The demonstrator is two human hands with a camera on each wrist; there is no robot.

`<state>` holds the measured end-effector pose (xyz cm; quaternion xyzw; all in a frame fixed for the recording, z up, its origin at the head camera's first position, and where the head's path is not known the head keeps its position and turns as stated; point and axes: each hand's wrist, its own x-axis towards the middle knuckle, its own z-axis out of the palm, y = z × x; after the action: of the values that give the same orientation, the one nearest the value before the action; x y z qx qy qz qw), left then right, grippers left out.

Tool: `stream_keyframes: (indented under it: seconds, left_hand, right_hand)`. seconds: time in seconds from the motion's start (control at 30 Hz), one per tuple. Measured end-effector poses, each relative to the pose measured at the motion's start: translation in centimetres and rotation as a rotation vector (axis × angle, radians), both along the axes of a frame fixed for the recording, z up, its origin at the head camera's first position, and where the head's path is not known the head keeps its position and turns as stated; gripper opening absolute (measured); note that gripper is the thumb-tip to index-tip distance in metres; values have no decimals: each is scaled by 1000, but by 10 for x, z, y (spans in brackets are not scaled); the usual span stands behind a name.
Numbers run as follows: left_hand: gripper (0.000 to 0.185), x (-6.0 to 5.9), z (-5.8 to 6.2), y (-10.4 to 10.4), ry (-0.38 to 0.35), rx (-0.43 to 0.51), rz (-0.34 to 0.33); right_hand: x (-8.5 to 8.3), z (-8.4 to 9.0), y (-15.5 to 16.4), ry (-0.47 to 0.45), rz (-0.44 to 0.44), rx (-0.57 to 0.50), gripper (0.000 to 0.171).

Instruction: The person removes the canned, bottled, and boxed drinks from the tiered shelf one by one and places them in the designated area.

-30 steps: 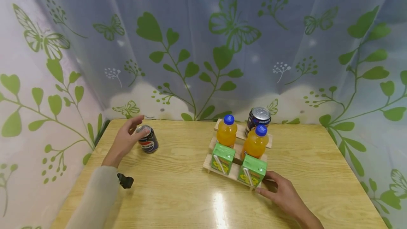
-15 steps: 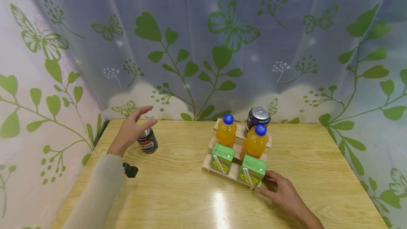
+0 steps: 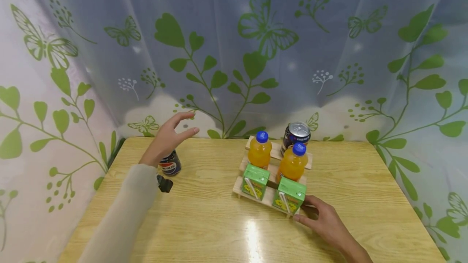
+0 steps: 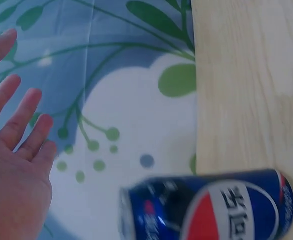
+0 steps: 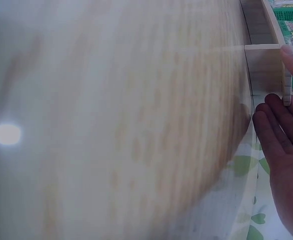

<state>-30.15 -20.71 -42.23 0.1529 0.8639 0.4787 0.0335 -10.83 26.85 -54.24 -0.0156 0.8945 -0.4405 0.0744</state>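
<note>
My left hand (image 3: 169,138) hovers open, fingers spread, just above and behind a dark blue Pepsi can (image 3: 170,164) standing at the table's far left. In the left wrist view the hand (image 4: 14,155) shows an empty palm, apart from the can (image 4: 211,207). My right hand (image 3: 321,219) lies flat on the table, fingers touching the front right corner of a stepped wooden rack (image 3: 238,190). In the right wrist view its fingers (image 5: 281,125) meet the rack's end (image 5: 264,65).
The rack holds two green juice cartons (image 3: 255,182) (image 3: 291,196) in front, two orange bottles (image 3: 260,151) (image 3: 292,163) behind them, and a silver-topped can (image 3: 296,134) at the top right. A leaf-print curtain (image 3: 234,52) hangs close behind the wooden table (image 3: 219,222).
My left hand has let go of the Pepsi can, rising and drifting right above it. The can stays upright in place. The right hand has not moved.
</note>
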Motion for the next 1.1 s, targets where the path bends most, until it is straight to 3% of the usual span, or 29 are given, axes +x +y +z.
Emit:
stream_keyframes:
  seconds: [0.4,0.8,1.1]
  left_hand:
    - [74,-8,19,44,-22,-25,-72]
    - [69,-15,41,83,46,-39,-143]
    - [69,-17,53,115,51,-39,-200]
  right_hand:
    - [1,-2,0,21,6,-6,63]
    - [0,-2,2,24,13,-7,62]
    - [0,-3,2,41,14,-5,61]
